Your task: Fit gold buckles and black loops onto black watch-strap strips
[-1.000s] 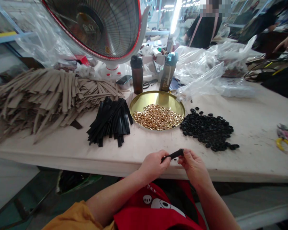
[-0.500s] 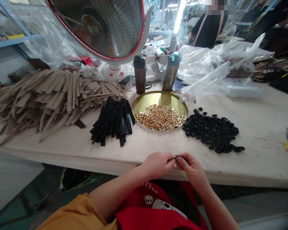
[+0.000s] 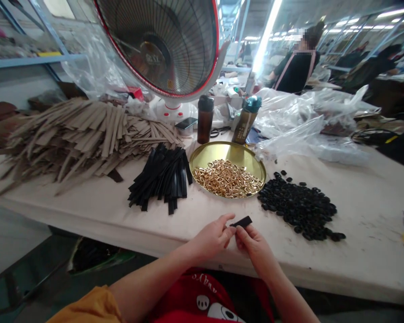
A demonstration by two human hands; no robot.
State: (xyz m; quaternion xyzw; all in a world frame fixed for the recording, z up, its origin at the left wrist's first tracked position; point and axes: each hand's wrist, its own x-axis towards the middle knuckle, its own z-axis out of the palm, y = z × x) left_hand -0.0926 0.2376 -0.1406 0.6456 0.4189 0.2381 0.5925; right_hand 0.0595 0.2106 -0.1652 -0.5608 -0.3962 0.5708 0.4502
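Note:
A short black strip point(image 3: 244, 221) is held over the table's front edge, in front of the gold-coloured tray point(image 3: 202, 154). My right hand point(image 3: 256, 246) pinches it from below between thumb and fingers. At the strip's left end, my left hand point(image 3: 212, 235) has its thumb and fingers closed on it, with the index finger raised. Small gold-coloured metal loops point(image 3: 227, 179) lie heaped in the tray. A pile of longer black strips point(image 3: 161, 177) is left of the tray, and many small black rings point(image 3: 298, 204) are spread to its right.
Beige strips point(image 3: 70, 134) are stacked at the left. Behind the tray stand a brown bottle point(image 3: 205, 121), a bottle with a teal lid point(image 3: 245, 121) and a large round fan-shaped appliance point(image 3: 164, 49). Clear plastic point(image 3: 296, 116) covers the back right. A person point(image 3: 294, 72) is farther off.
My hands have shifted a little left, and the fingers have loosened. More of the black strip now shows above my right hand. The camera view has tilted up.

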